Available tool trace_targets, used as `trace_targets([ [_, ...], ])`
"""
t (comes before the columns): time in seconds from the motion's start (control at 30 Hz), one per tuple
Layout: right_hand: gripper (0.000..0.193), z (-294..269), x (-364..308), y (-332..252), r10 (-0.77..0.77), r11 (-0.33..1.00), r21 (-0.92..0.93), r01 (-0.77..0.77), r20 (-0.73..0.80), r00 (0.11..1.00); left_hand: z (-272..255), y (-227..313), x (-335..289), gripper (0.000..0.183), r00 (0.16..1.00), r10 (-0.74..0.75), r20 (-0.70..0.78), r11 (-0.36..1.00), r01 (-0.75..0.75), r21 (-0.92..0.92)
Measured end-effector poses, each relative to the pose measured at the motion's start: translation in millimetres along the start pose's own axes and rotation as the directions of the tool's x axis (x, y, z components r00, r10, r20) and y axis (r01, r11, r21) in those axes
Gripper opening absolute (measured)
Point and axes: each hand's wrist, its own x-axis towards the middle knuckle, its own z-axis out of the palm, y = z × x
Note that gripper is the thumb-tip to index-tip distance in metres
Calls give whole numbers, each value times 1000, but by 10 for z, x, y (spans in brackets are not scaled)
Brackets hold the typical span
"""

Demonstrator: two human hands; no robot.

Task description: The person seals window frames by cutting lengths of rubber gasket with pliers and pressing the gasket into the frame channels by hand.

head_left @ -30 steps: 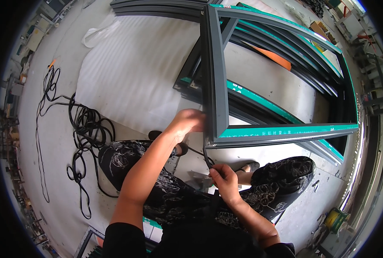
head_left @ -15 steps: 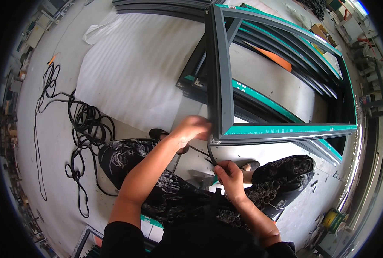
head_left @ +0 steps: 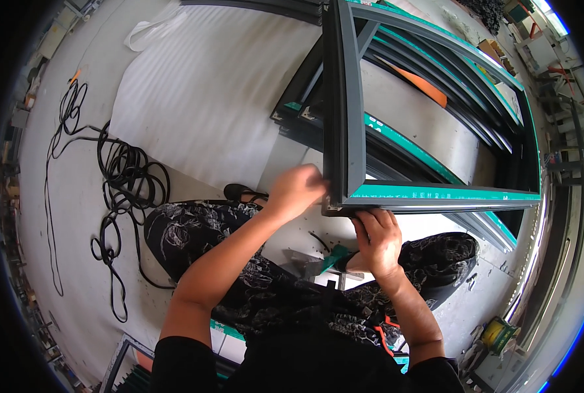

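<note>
A dark grey metal window frame (head_left: 346,124) with green protective film stands tilted in front of me. My left hand (head_left: 297,194) is closed at its near left corner, fingers curled against the outer side and fingertips hidden. My right hand (head_left: 378,243) has its bent fingers and thumb pressed on the underside of the near rail, just right of that corner. Below the right hand is a green-handled tool (head_left: 336,258) with a grey metal part; whether the palm holds it is hidden. A short black strip (head_left: 319,242) lies on the floor beside it.
More frames (head_left: 429,157) are stacked behind the tilted one. White foam sheeting (head_left: 213,92) covers floor to the left. A tangled black cable (head_left: 128,167) lies beside it. Orange handles (head_left: 384,339) show by my lap, and a yellow-green spool (head_left: 498,335) stands at right.
My right hand has moved up and right from the dangling black strip to the rail's underside. The left hand stays at the corner. Orange handles now show by my lap.
</note>
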Motion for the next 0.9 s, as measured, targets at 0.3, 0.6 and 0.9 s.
trace_targets([
  [0.3, 21, 85, 4, 55, -31, 997, 71, 36, -71, 997, 99, 191, -55, 27, 967, 209, -143, 864, -114, 491],
  [0.6, 21, 109, -2, 79, -10, 998, 55, 15, -84, 996, 124, 105, -106, 28, 977, 168, -132, 893, -94, 441],
  [0.9, 31, 86, -10, 141, -198, 979, 18, 201, -125, 972, -20, -145, -376, 22, 979, 78, 187, 994, -63, -87],
])
